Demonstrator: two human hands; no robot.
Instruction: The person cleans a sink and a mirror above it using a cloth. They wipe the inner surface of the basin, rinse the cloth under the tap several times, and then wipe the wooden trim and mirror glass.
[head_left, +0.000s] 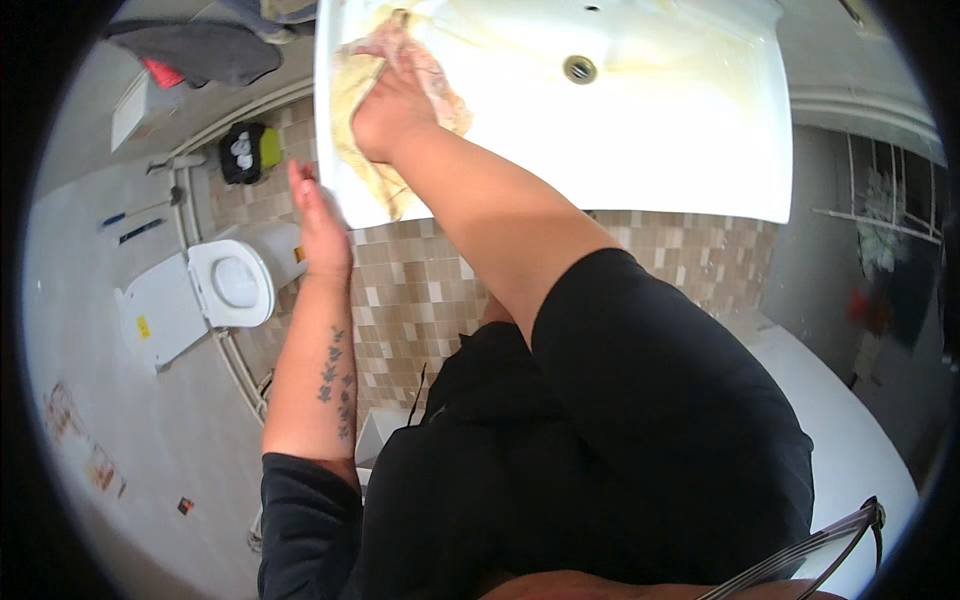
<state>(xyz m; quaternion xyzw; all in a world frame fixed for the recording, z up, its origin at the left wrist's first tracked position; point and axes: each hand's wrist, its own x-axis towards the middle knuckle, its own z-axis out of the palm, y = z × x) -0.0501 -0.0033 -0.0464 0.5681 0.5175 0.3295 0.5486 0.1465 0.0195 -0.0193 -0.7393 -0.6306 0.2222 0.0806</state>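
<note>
A wide white washbasin (660, 150) spans the top of the view, with a metal-rimmed drain (580, 70) in its bowl. Over its left end, my right hand (394, 109) presses down on a crumpled yellow and pink cloth (448, 101), its fingers partly hidden in the folds. One part of the cloth hangs towards the basin's front edge. My left hand (324, 225) rests with its palm side against the basin's left outer edge, fingers stretched out and holding nothing. Yellowish smears mark the basin's back surface.
A white toilet (234, 281) with its lid raised stands at left, near a black bin (241, 154). Dark cloths (199, 52) hang at upper left. Brown mosaic tiles (401, 292) cover the floor. A wire rack (881, 217) is at right.
</note>
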